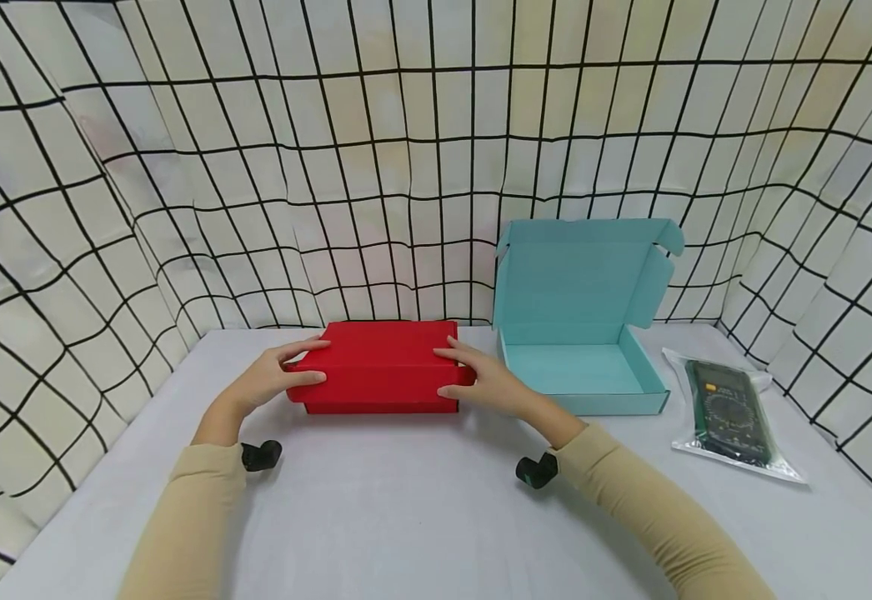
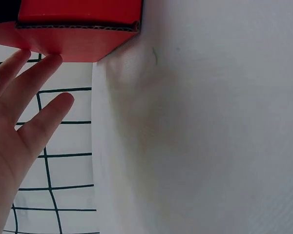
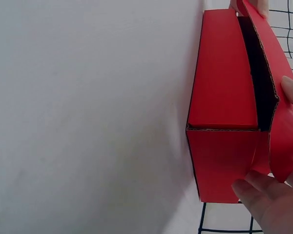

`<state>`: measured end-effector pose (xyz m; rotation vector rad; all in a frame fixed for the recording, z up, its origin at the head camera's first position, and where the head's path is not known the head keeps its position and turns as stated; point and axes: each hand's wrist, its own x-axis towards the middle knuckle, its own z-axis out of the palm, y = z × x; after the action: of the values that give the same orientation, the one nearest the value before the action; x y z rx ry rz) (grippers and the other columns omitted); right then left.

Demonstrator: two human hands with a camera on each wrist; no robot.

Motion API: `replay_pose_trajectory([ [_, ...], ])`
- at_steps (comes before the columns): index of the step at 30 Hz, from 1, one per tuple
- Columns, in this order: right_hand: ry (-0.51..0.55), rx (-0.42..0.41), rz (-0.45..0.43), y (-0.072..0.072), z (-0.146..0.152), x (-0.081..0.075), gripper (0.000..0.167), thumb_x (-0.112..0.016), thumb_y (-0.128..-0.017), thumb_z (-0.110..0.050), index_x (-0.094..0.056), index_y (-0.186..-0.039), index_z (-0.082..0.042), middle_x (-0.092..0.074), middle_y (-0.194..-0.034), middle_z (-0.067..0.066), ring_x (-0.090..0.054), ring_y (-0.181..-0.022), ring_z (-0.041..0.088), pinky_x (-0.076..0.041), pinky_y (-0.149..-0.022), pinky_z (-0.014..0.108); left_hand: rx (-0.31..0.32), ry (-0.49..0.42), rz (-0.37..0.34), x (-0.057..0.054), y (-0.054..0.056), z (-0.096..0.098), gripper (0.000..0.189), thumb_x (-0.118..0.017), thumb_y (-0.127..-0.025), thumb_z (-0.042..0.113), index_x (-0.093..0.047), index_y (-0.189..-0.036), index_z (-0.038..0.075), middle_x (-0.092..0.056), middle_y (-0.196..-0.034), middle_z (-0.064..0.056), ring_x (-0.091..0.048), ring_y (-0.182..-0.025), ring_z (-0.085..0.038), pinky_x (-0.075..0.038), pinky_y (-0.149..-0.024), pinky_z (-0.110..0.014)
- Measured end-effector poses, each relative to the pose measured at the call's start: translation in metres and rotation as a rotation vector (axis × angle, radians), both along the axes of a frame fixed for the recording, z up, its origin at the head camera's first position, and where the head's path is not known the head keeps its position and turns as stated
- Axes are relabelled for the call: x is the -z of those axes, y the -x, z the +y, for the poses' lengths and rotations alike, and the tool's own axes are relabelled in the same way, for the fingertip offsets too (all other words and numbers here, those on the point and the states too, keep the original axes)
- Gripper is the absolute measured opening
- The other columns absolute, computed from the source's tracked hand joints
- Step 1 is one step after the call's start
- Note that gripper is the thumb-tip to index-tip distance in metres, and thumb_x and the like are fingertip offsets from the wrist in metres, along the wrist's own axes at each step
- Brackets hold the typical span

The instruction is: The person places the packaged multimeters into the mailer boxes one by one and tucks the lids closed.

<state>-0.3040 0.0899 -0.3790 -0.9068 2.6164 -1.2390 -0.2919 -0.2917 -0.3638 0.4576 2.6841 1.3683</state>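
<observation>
1. a red cardboard mailer box (image 3: 222, 73) sits on the white-covered table (image 1: 398, 508), toward its far edge, just left of a teal mailer box (image 1: 589, 406).
2. the red box's lid (image 1: 383, 343) is lowered but not fully closed: the right wrist view shows a dark gap between its front flap (image 1: 376, 385) and the box's front wall.
3. the left hand (image 1: 263, 379) grips the lid's left end, thumb on the front flap, fingers spread; in its wrist view, fingertips meet the red cardboard.
4. the right hand (image 1: 499, 385) grips the lid's right end, thumb on the front flap, other fingers by the end wall.
5. the teal box stands open, its lid (image 1: 567, 279) raised behind it.
6. right of it, a digital multimeter (image 1: 732, 412) lies in a clear plastic bag (image 1: 781, 468).
7. both forearms wear tan sleeves (image 1: 654, 500); a black device (image 1: 537, 472) shows beside each wrist.
8. white cloth with black grid lines (image 1: 406, 167) surrounds the table's back and sides.
</observation>
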Motion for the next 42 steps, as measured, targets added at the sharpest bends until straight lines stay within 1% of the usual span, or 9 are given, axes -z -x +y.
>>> replay_pose_trajectory([
  [3,-0.022,-0.004,0.009,-0.003,-0.001,-0.001,0.071,-0.076,-0.093,-0.027,-0.045,-0.156,-0.016,-0.025,-0.168,0.007,-0.026,-0.151,0.032,-0.045,-0.108,0.050,0.013,0.033,0.005,0.001,0.001,0.002,0.070,-0.069,-0.096,0.034,-0.043,-0.157,0.012,-0.024,-0.166,-0.019,-0.042,-0.134,-0.052,-0.039,-0.107,-0.064],
  [7,-0.046,-0.018,0.010,-0.006,-0.001,-0.002,0.069,-0.075,-0.094,-0.025,-0.046,-0.156,-0.014,-0.026,-0.168,0.007,-0.026,-0.152,0.032,-0.041,-0.112,0.052,0.010,0.105,-0.004,0.002,0.004,0.008,0.075,-0.065,-0.097,0.043,-0.037,-0.159,0.012,-0.020,-0.167,-0.021,-0.037,-0.137,-0.056,-0.036,-0.108,-0.067],
  [12,-0.080,-0.055,0.025,-0.007,-0.003,-0.002,0.068,-0.074,-0.095,-0.024,-0.046,-0.155,-0.010,-0.025,-0.168,0.011,-0.025,-0.152,0.033,-0.040,-0.112,0.051,-0.020,0.191,-0.033,0.003,0.006,0.014,0.083,-0.063,-0.096,0.052,-0.031,-0.162,0.014,-0.020,-0.165,-0.024,-0.032,-0.140,-0.053,-0.034,-0.109,-0.069],
  [15,-0.094,-0.062,0.030,-0.007,-0.003,-0.002,0.067,-0.074,-0.095,-0.023,-0.046,-0.155,-0.009,-0.025,-0.167,0.012,-0.025,-0.152,0.035,-0.040,-0.112,0.052,-0.013,0.222,-0.034,0.002,0.006,0.017,0.085,-0.063,-0.096,0.052,-0.028,-0.163,0.012,-0.018,-0.165,-0.026,-0.030,-0.141,-0.052,-0.034,-0.108,-0.070],
  [21,-0.140,-0.059,0.044,-0.008,-0.004,0.001,0.068,-0.075,-0.095,-0.023,-0.046,-0.155,-0.010,-0.025,-0.167,0.012,-0.026,-0.151,0.035,-0.039,-0.113,0.052,-0.006,0.244,-0.047,0.003,0.004,0.019,0.087,-0.064,-0.096,0.051,-0.025,-0.163,0.011,-0.012,-0.167,-0.025,-0.022,-0.146,-0.051,-0.030,-0.110,-0.071],
  [26,-0.192,-0.054,0.061,-0.007,-0.005,0.003,0.070,-0.076,-0.094,-0.024,-0.045,-0.156,-0.011,-0.025,-0.167,0.012,-0.027,-0.151,0.035,-0.044,-0.109,0.049,-0.002,0.259,-0.050,0.004,0.005,0.019,0.088,-0.065,-0.095,0.049,-0.025,-0.163,0.010,-0.008,-0.169,-0.023,-0.017,-0.147,-0.052,-0.030,-0.110,-0.071],
  [33,-0.260,-0.056,0.088,-0.009,-0.006,0.001,0.075,-0.077,-0.093,-0.024,-0.042,-0.158,-0.012,-0.022,-0.168,0.012,-0.026,-0.152,0.034,-0.047,-0.106,0.047,0.011,0.248,-0.049,0.006,0.006,0.018,0.089,-0.065,-0.095,0.048,-0.024,-0.163,0.008,-0.005,-0.169,-0.024,-0.016,-0.148,-0.051,-0.034,-0.109,-0.068],
  [38,-0.302,-0.047,0.094,-0.013,-0.005,0.001,0.082,-0.082,-0.089,-0.024,-0.040,-0.159,-0.015,-0.021,-0.169,0.009,-0.025,-0.153,0.033,-0.047,-0.107,0.046,0.022,0.243,-0.051,0.007,0.006,0.018,0.089,-0.065,-0.095,0.047,-0.023,-0.163,0.008,-0.004,-0.169,-0.024,-0.015,-0.148,-0.051,-0.033,-0.110,-0.068],
  [42,-0.340,-0.011,0.132,-0.018,-0.004,0.000,0.085,-0.086,-0.085,-0.024,-0.043,-0.158,-0.016,-0.027,-0.167,0.008,-0.032,-0.150,0.033,-0.051,-0.102,0.044,0.020,0.247,-0.054,0.006,0.004,0.018,0.089,-0.065,-0.095,0.046,-0.024,-0.163,0.009,-0.005,-0.169,-0.024,-0.015,-0.148,-0.052,-0.032,-0.110,-0.069],
])
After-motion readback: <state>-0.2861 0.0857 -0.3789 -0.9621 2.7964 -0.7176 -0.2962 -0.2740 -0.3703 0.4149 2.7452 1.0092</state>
